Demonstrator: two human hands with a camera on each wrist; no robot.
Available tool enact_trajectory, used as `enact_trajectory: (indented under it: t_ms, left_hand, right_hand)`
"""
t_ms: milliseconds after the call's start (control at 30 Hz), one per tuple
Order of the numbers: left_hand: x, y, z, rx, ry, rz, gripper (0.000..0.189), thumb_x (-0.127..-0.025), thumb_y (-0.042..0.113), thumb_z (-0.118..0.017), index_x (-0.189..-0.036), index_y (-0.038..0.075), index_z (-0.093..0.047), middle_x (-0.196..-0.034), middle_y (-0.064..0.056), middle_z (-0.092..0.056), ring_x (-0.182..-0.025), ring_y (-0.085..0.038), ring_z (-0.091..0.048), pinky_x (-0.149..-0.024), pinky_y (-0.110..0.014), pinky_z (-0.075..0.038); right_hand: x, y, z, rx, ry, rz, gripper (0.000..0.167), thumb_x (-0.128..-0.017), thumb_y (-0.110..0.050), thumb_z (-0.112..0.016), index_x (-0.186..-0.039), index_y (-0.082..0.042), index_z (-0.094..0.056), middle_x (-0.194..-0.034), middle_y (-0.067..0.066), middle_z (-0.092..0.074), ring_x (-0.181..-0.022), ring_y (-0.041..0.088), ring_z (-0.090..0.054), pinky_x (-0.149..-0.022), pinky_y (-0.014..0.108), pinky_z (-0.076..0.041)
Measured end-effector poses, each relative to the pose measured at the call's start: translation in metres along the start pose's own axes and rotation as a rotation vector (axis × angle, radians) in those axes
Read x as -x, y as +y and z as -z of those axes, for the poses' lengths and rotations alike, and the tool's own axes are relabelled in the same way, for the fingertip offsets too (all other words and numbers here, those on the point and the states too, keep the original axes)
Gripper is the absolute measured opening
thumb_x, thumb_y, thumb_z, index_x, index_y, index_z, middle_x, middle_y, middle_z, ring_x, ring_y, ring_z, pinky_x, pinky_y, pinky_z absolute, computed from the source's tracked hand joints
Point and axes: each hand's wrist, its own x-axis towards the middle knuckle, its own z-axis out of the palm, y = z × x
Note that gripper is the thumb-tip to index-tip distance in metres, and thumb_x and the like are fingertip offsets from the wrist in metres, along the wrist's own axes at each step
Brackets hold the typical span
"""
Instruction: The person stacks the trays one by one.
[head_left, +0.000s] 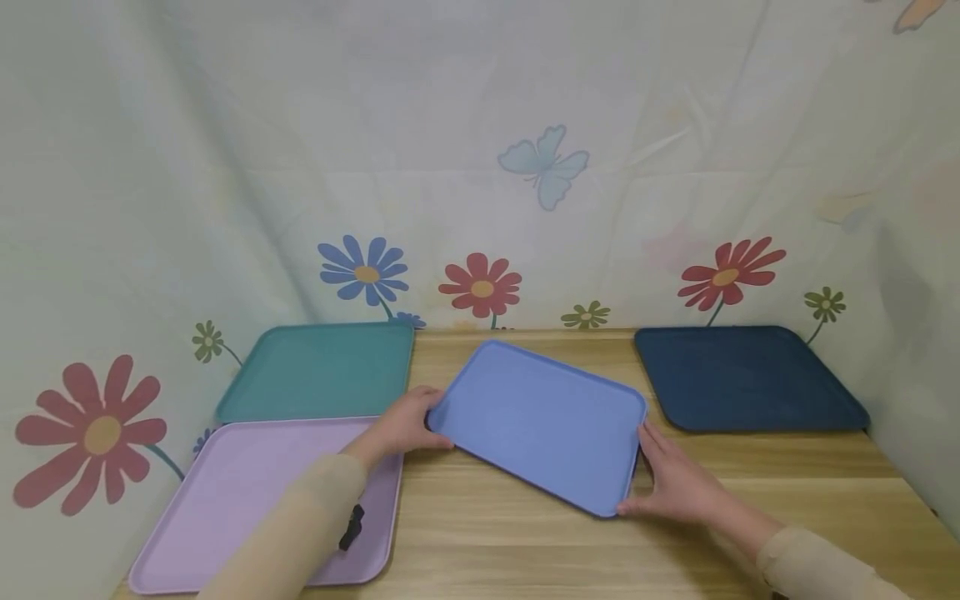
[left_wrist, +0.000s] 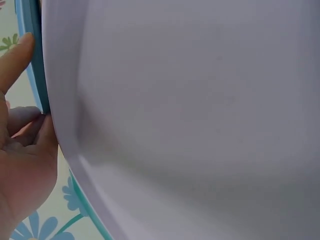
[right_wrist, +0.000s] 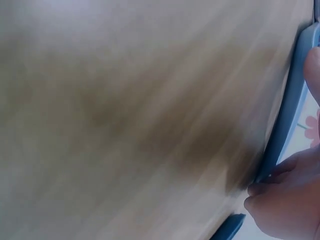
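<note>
A periwinkle-blue rectangular tray (head_left: 543,425) is held between both hands, turned at an angle over the middle of the wooden table. My left hand (head_left: 405,419) grips its left end, with the thumb at the near edge and the fingers farther back. At the right end, my right hand (head_left: 671,479) holds the short side, thumb close to the near corner. In the left wrist view the tray's rim (left_wrist: 32,65) lies between thumb and fingers. The right wrist view shows the rim (right_wrist: 290,105) above the table, against the right hand's fingertips (right_wrist: 257,190).
On the left, a lilac tray (head_left: 262,483) lies in front of a teal tray (head_left: 322,367). A navy tray (head_left: 750,375) rests at the back right. Beside the left sleeve shows a small black object (head_left: 351,527). A flowered curtain (head_left: 480,167) hangs behind the table (head_left: 487,542).
</note>
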Motion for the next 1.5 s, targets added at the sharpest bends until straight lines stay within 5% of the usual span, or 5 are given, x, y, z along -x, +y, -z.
enact_trajectory:
  t_ms: [500,1000,1300,1500]
  left_hand:
    - [0.013,0.013,-0.005,0.03,0.061,0.087,0.086,-0.072,0.033,-0.089,-0.135,-0.012,-0.052,-0.135,-0.025,-0.055,-0.126,-0.039,-0.051,-0.107,-0.047,-0.039]
    - [0.027,0.025,-0.013,-0.01,0.144,0.092,0.079,-0.068,0.032,-0.091,-0.125,-0.013,-0.06,-0.126,-0.026,-0.059,-0.119,-0.039,-0.055,-0.102,-0.047,-0.045]
    - [0.038,0.025,-0.013,0.005,0.173,0.066,0.076,-0.069,0.03,-0.091,-0.124,-0.012,-0.061,-0.122,-0.026,-0.062,-0.117,-0.04,-0.056,-0.101,-0.049,-0.044]
    - [0.039,0.027,-0.012,-0.018,0.179,0.042,0.06,-0.068,0.029,-0.091,-0.108,-0.008,-0.068,-0.113,-0.023,-0.066,-0.109,-0.038,-0.06,-0.095,-0.048,-0.048]
  right_hand:
    - [-0.022,0.018,0.018,0.041,-0.109,0.09,0.123,-0.063,-0.059,-0.086,-0.139,0.023,-0.034,-0.145,0.044,-0.03,-0.13,0.056,-0.037,-0.103,0.061,-0.037]
    - [-0.036,0.027,0.026,0.042,-0.208,0.093,0.126,-0.064,-0.062,-0.084,-0.143,0.02,-0.03,-0.148,0.041,-0.026,-0.133,0.054,-0.035,-0.105,0.06,-0.035]
    - [-0.039,0.035,0.024,-0.009,-0.193,0.13,0.124,-0.064,-0.056,-0.087,-0.143,0.02,-0.03,-0.149,0.04,-0.026,-0.133,0.054,-0.035,-0.104,0.061,-0.036]
    - [-0.042,0.039,0.027,-0.032,-0.197,0.14,0.118,-0.066,-0.053,-0.087,-0.144,0.018,-0.033,-0.15,0.037,-0.03,-0.134,0.051,-0.036,-0.104,0.059,-0.036]
